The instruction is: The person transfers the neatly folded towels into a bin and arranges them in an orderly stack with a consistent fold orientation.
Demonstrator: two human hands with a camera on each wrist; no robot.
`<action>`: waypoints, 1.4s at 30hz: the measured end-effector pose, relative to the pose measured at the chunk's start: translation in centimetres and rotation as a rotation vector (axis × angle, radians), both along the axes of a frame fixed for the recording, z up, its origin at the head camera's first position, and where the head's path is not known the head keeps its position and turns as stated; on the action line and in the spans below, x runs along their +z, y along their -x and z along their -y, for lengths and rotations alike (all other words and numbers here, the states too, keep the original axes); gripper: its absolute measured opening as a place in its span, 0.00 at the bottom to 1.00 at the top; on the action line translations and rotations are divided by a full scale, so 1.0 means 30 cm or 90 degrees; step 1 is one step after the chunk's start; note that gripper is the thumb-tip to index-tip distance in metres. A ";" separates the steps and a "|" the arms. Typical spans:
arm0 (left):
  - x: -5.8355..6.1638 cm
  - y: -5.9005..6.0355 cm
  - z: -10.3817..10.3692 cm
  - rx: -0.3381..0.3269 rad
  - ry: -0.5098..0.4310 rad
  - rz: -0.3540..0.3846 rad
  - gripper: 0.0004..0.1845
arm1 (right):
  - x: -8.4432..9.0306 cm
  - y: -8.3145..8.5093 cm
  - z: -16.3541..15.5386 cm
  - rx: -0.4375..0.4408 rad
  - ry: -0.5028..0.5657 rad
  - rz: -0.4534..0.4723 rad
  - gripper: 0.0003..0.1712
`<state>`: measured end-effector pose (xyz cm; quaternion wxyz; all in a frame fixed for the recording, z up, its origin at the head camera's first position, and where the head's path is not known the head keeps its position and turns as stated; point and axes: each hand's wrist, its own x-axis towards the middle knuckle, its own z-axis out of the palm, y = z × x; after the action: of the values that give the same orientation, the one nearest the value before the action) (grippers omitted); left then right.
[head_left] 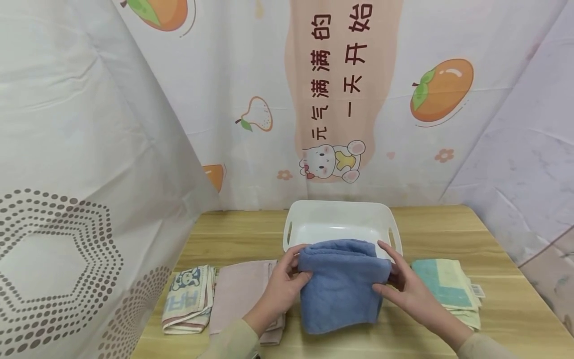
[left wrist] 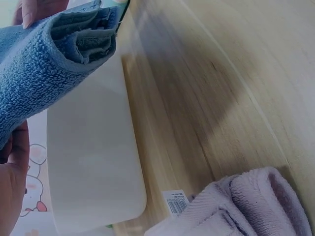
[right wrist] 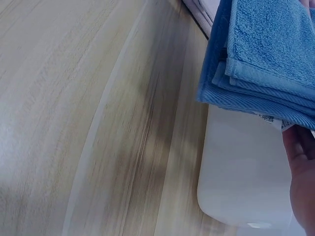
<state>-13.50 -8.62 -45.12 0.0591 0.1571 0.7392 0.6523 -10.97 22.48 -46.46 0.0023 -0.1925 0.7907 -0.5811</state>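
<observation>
A folded blue towel (head_left: 341, 284) is held at its two upper corners above a wooden worktop (head_left: 515, 309), the left hand (head_left: 284, 284) pinching the left corner with thumb and curled fingers, the right hand (head_left: 405, 286) gripping the right corner in the same manner. The towel's upper fold is raised against the near rim of a white plastic basket (head_left: 341, 212), while its lower edge hangs down towards the worktop; whether that edge touches the wood cannot be told. In the left wrist view the stacked layers of the towel (left wrist: 54, 64) are seen bunched and slightly splayed beside the basket wall (left wrist: 91, 167), and in the right wrist view the layered hems (right wrist: 261, 78) are seen fanning apart over the basket's corner (right wrist: 241, 177).

Just left of the hands a pale pink folded towel (head_left: 242, 294) is laid flat, partly covered by the left forearm, and beyond it a small printed cloth (head_left: 188, 296) is set. To the right, a green and cream folded towel (head_left: 448, 289) is placed near the basket. Behind the worktop a fruit-patterned curtain (head_left: 341, 99) is hung.

The fold is judged to be at risk: with the layers gripped only at the corners, the middle could sag and the stack could slip open, or the hanging edge could be caught on the basket rim.
</observation>
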 end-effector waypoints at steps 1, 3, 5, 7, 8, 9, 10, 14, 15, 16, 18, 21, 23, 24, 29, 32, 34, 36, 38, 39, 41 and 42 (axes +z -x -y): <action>0.001 0.000 -0.001 0.000 -0.003 -0.002 0.29 | 0.000 0.000 0.000 0.003 0.006 0.010 0.53; 0.002 0.002 -0.001 0.002 -0.005 -0.006 0.29 | 0.000 -0.001 0.000 0.010 0.020 0.027 0.53; 0.002 0.003 -0.001 0.005 -0.007 -0.007 0.29 | -0.001 0.000 0.000 0.015 0.031 0.042 0.53; 0.005 0.004 -0.002 0.009 -0.007 -0.007 0.29 | -0.001 0.000 0.001 0.017 0.037 0.058 0.54; 0.008 0.003 -0.002 0.013 -0.007 -0.005 0.29 | -0.001 0.000 0.001 0.018 0.039 0.065 0.54; 0.011 0.003 -0.002 0.015 -0.009 -0.002 0.29 | -0.001 0.001 0.001 0.017 0.038 0.072 0.54; 0.014 0.002 -0.002 0.017 -0.008 0.000 0.29 | 0.000 0.001 0.001 0.016 0.038 0.078 0.54; 0.023 0.003 -0.002 0.019 -0.011 0.009 0.29 | 0.005 0.000 0.002 0.010 0.038 0.085 0.53; 0.023 0.006 -0.001 0.018 -0.012 0.012 0.30 | 0.007 0.000 0.002 0.009 0.041 0.084 0.52; 0.024 0.008 -0.002 0.018 -0.015 0.014 0.30 | 0.010 0.000 0.003 0.008 0.043 0.081 0.51; 0.025 0.013 -0.003 0.019 -0.029 0.020 0.32 | 0.016 0.001 0.004 0.005 0.050 0.076 0.50; 0.026 0.018 -0.007 0.022 -0.060 0.032 0.34 | 0.025 0.000 0.009 -0.014 0.048 0.065 0.48; 0.027 0.023 -0.011 0.023 -0.084 0.037 0.35 | 0.029 -0.001 0.014 -0.031 0.044 0.055 0.47; 0.026 0.025 -0.014 0.026 -0.092 0.039 0.35 | 0.031 0.000 0.016 -0.041 0.040 0.048 0.47; 0.019 0.037 -0.024 0.042 -0.098 0.053 0.29 | 0.030 0.012 0.024 -0.069 0.040 0.007 0.45; 0.019 0.043 -0.027 0.052 -0.077 0.056 0.25 | 0.032 0.022 0.027 -0.078 0.033 -0.014 0.43; 0.022 0.047 -0.029 0.064 -0.051 0.044 0.20 | 0.037 0.027 0.029 -0.081 0.027 -0.019 0.41; 0.029 0.052 -0.034 0.072 -0.021 0.019 0.14 | 0.042 0.029 0.029 -0.081 0.032 -0.022 0.39; 0.036 0.059 -0.040 0.075 0.007 -0.005 0.09 | 0.047 0.027 0.027 -0.086 0.034 -0.032 0.35; 0.041 0.061 -0.044 0.074 0.016 -0.010 0.08 | 0.049 0.025 0.026 -0.091 0.029 -0.037 0.32; 0.053 0.070 -0.047 0.064 0.019 -0.007 0.07 | 0.054 0.028 0.024 -0.097 0.014 -0.051 0.25; 0.059 0.074 -0.048 0.059 0.017 0.003 0.07 | 0.057 0.029 0.024 -0.103 -0.003 -0.057 0.22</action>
<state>-15.73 -7.20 -43.36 0.0325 0.1203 0.7542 0.6447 -11.85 21.77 -44.76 -0.0796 -0.1538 0.8043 -0.5684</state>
